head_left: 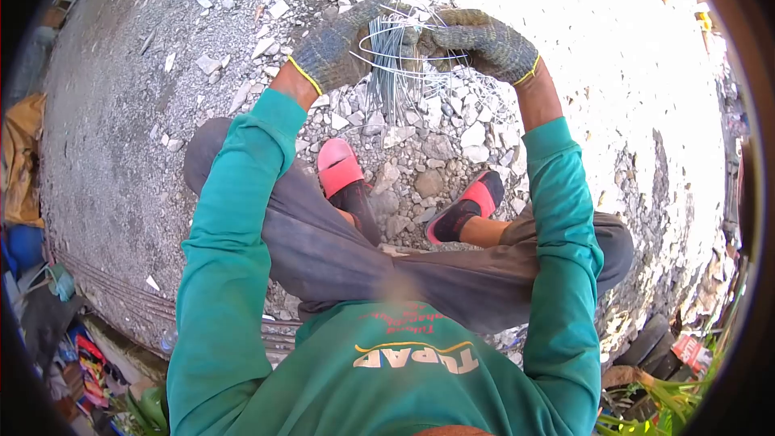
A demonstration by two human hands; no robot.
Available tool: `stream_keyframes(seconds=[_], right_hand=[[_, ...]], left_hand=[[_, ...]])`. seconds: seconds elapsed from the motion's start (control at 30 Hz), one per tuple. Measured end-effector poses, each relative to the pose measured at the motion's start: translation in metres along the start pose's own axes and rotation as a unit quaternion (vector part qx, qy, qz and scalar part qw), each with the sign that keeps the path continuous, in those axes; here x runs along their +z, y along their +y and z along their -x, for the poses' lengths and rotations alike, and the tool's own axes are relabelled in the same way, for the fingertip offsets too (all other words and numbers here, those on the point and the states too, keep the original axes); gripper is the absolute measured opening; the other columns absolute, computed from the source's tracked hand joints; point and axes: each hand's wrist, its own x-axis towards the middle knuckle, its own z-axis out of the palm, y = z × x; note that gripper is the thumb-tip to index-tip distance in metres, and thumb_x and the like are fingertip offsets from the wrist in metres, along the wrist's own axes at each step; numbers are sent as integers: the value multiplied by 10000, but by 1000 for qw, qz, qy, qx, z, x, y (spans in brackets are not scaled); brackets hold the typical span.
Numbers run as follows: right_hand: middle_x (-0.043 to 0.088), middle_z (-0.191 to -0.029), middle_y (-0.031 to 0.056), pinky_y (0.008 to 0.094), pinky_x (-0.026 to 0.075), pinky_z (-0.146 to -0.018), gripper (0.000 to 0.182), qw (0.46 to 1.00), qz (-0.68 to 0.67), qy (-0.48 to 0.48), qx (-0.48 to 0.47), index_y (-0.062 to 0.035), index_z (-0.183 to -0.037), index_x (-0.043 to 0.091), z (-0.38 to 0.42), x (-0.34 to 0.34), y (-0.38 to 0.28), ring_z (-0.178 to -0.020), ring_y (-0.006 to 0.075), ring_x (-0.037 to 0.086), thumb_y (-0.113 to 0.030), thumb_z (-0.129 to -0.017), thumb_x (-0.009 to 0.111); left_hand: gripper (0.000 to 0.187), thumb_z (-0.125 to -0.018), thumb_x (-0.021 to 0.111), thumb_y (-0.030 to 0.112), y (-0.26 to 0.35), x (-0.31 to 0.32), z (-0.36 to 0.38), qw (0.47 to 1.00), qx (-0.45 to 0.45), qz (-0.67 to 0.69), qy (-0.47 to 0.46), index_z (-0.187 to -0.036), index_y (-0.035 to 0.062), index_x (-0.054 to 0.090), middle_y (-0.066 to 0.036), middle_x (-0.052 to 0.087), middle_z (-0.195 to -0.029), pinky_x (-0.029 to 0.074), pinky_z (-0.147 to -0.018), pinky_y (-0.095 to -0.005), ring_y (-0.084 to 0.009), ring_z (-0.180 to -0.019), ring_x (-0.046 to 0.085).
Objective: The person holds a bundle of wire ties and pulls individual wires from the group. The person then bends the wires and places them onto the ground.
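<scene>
A bundle of thin tie wires (391, 73) is held out in front of me, above the stony ground. My left hand (339, 47), in a grey knit glove with a yellow cuff edge, is closed round the bundle's left side. My right hand (488, 42), gloved the same way, has its fingers curled in at the right side, on wires. Several wires loop in curves across the bundle between both gloves, while the rest hang down toward me in a loose fringe. The fingertips are partly hidden by the wires and gloves.
Broken stone (436, 145) and gravel cover the ground. My feet, in red slide sandals (337, 163), rest below the hands, between bent knees. Long thin rods (121, 291) lie at the left. Cloth and other clutter (89, 371) stand at lower left, green plants (670, 404) at lower right.
</scene>
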Motion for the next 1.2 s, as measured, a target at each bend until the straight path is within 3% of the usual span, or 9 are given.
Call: stream_keyframes(seconds=[0.07,0.1,0.13,0.43,0.5,0.7,0.8,0.9,1.2], right_hand=[[712,-1068,96,315,568,-819,424,1000,-3,10,7,25,-1241,625,3,3,-3,-952,169,678,-235,-917,710],[710,-1064,92,307,571,-805,426,1000,-6,17,17,26,-1239,623,4,5,-5,-943,161,676,-238,-916,711],[710,-1064,92,307,571,-805,426,1000,-7,17,17,26,-1239,623,3,8,-5,-943,161,676,-238,-916,711],[707,-1006,72,249,562,-724,360,998,-10,64,-7,3,-1164,655,-2,11,8,-844,118,661,-259,-925,712],[707,-1003,71,244,555,-700,347,999,-26,42,0,3,-1144,660,-2,9,11,-835,108,656,-264,-929,710],[706,-995,69,245,529,-638,342,996,-65,60,16,9,-1154,643,0,13,12,-747,96,630,-251,-940,703],[702,-979,64,252,525,-617,330,994,-81,66,9,1,-1156,638,-3,8,19,-726,100,623,-237,-938,708],[697,-967,60,254,526,-619,322,994,-81,69,6,-8,-1155,643,-2,10,20,-735,99,627,-232,-935,713],[708,-918,16,218,514,-547,329,991,-81,101,41,-38,-1161,678,-1,17,36,-682,48,608,-220,-897,753]], left_hand=[[501,-1058,412,442,-6,12,5,996,-30,-36,-80,-1344,61,567,-117,650,-1285,538,-891,-384,-268,-1083,641],[398,-1045,444,357,-12,23,2,953,26,-284,102,-1238,66,634,-110,697,-1169,533,-889,-390,-276,-1051,651],[375,-1035,453,337,-12,24,4,932,49,-334,133,-1216,66,639,-105,699,-1138,537,-875,-392,-273,-1024,654],[207,-957,522,175,-10,-15,-10,908,159,-372,108,-1040,67,677,-61,714,-888,569,-762,-407,-248,-811,683],[179,-975,555,167,-13,23,2,985,65,-134,93,-1052,55,672,-41,715,-922,580,-820,-368,-210,-838,686],[285,-931,681,156,-23,82,26,980,32,-198,-10,-1190,44,643,-39,711,-1012,577,-811,-301,-169,-851,681],[394,-923,697,163,-13,21,6,991,32,-124,32,-1285,38,604,-37,707,-1031,572,-759,-291,-160,-846,679],[397,-924,702,179,-17,47,18,956,51,-289,20,-1288,52,610,-32,702,-1006,561,-707,-268,-150,-836,674],[231,-965,655,192,-15,60,11,948,102,-284,98,-1154,59,658,-38,668,-855,573,-693,-291,-158,-765,660]])
